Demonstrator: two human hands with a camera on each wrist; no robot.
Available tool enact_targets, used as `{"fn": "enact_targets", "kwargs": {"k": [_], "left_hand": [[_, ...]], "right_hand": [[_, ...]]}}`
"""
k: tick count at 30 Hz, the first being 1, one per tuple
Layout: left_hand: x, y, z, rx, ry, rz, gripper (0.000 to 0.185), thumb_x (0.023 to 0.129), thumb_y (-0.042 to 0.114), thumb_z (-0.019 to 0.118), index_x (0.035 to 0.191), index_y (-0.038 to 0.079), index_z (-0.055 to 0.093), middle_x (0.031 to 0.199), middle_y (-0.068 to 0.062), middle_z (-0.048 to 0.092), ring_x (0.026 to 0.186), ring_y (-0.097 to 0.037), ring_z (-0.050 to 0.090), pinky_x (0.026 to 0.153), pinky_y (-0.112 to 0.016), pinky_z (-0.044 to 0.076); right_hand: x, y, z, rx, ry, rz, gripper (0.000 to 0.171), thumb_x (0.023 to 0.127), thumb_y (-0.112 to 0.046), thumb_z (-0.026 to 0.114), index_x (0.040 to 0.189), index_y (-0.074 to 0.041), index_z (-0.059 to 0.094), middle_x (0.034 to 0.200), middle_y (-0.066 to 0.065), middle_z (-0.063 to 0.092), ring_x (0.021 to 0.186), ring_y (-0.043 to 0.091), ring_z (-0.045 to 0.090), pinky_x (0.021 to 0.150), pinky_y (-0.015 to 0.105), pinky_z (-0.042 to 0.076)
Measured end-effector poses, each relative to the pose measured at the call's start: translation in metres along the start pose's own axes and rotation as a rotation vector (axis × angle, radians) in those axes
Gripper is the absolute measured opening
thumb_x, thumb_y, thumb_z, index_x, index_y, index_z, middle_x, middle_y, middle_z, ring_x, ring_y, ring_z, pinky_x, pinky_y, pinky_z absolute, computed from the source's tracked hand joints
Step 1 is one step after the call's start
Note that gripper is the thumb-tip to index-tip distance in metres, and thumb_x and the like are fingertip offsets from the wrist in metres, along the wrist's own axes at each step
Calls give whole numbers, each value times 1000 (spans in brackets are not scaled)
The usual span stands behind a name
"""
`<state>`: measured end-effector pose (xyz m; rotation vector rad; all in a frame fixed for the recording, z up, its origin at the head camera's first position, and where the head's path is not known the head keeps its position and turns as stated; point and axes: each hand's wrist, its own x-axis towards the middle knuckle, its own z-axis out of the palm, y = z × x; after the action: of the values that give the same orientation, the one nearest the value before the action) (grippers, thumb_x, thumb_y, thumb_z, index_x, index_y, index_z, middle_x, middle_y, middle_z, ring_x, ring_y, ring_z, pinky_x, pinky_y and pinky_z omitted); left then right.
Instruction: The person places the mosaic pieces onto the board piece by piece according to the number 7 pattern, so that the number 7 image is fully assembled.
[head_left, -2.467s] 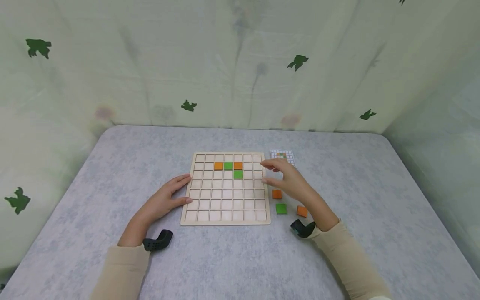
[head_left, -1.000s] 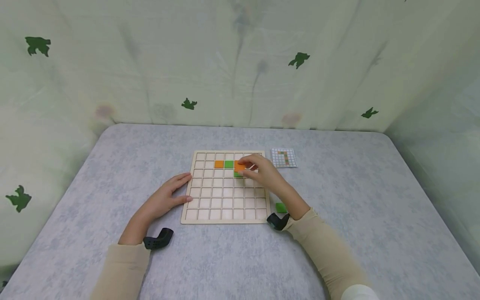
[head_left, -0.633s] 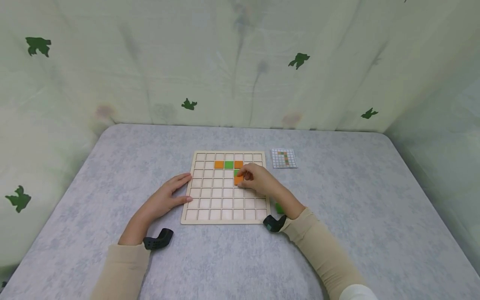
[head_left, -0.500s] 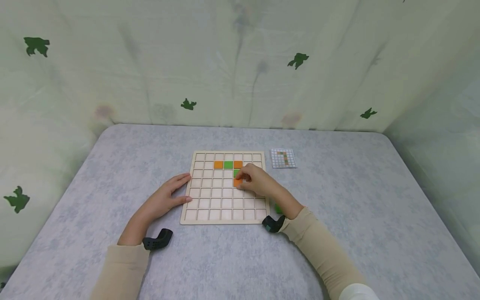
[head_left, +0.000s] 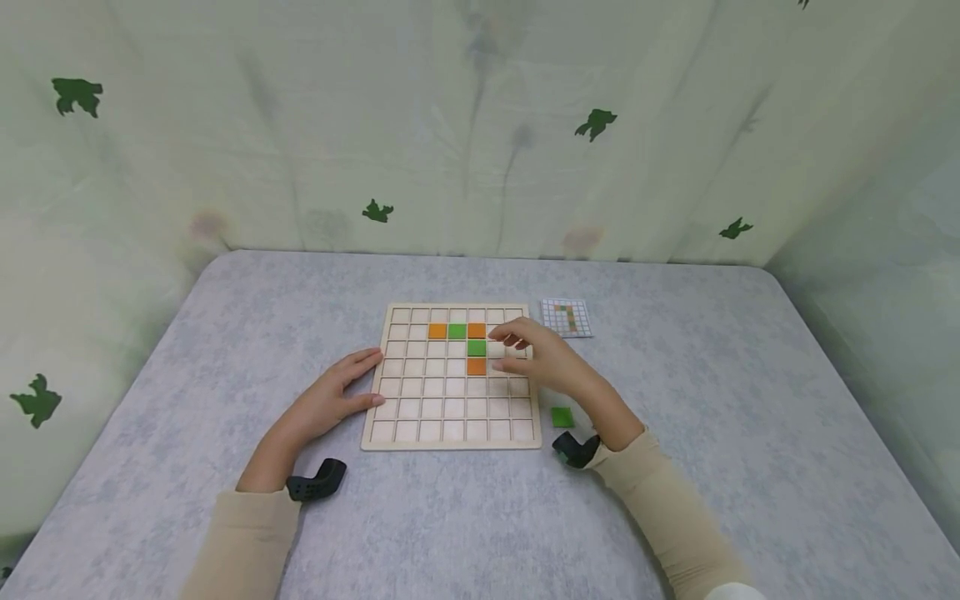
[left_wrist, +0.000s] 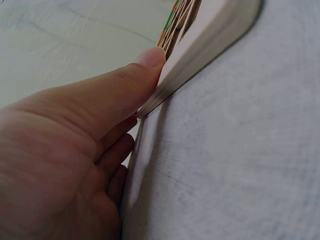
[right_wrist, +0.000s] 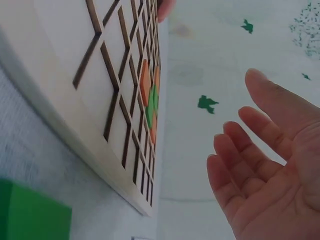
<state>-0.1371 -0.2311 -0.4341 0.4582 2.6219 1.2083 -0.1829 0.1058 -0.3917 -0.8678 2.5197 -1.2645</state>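
Observation:
A wooden grid board (head_left: 420,417) lies on the grey table. It holds an orange tile (head_left: 437,331), a green tile (head_left: 457,331) and an orange tile (head_left: 476,331) in one row, a green tile (head_left: 476,347) below, and an orange tile (head_left: 476,366) under that. My right hand (head_left: 543,358) hovers over the board's right side, fingers loose and empty (right_wrist: 260,165). My left hand (head_left: 330,400) rests flat against the board's left edge (left_wrist: 190,65), thumb touching it. A loose green tile (head_left: 562,417) lies right of the board (right_wrist: 30,215).
A small pattern card (head_left: 567,317) lies beyond the board's far right corner. Black wrist cameras (head_left: 317,481) sit at both wrists. A pale curtain with green shapes (head_left: 596,123) closes off the table's far side and flanks.
My right hand carried an orange tile onto the board, set it in the cell under the lower green tile, let go and drew back to the right. The left hand stayed put.

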Motion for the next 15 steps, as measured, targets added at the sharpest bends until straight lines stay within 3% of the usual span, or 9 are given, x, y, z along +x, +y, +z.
{"fn": "enact_targets", "kwargs": {"k": [7, 15], "left_hand": [[0, 0, 0, 6, 3, -4, 75, 81, 36, 65, 141, 6, 30, 146, -10, 21, 133, -31, 13, 101, -52, 17], [1, -2, 1, -7, 3, -5, 75, 81, 38, 65, 141, 7, 30, 146, -9, 20, 133, -30, 12, 102, -51, 17]], "right_hand": [[-38, 2, -19, -65, 12, -50, 49, 79, -18, 70, 123, -4, 51, 118, 11, 53, 105, 23, 49, 87, 43, 40], [-81, 24, -19, -74, -54, 7, 55, 76, -19, 72, 125, -6, 49, 118, 9, 52, 104, 22, 49, 88, 41, 40]]}}
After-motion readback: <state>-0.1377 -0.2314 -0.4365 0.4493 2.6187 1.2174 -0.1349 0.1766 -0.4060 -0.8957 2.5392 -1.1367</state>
